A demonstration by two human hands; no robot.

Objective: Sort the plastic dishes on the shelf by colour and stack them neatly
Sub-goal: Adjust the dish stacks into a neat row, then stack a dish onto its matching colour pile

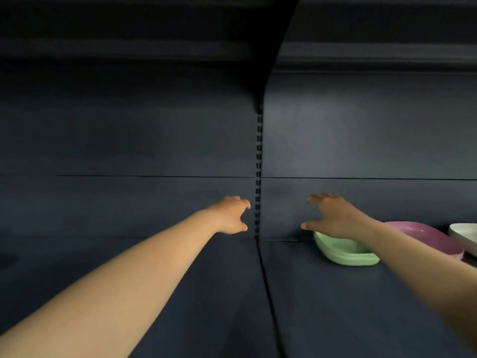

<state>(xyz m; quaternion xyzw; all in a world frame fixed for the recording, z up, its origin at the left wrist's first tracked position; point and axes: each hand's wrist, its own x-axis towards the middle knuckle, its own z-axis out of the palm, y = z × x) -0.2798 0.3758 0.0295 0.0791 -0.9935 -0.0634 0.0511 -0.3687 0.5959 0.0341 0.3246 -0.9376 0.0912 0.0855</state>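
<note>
Resting at the back of the dark shelf point(335, 306), just right of the slotted upright point(259, 177), a green stack point(346, 251) of nested dishes is observed. Right of the green stack, a pink stack point(428, 239) is set, and beyond it a white stack point(464, 236), cut by the frame edge. One colour per stack is noted; sorting is judged near complete.

The right hand point(333, 218) is held above the green stack's rear rim, fingers spread and nothing gripped; contact cannot be confirmed. The left hand point(232, 215) is extended left of the upright, fingers loosely spread, nothing held.

Risk: the green stack could be knocked askew or pushed against the pink stack by the right forearm, which passes low over both. Light plastic is judged likely to slide.
</note>
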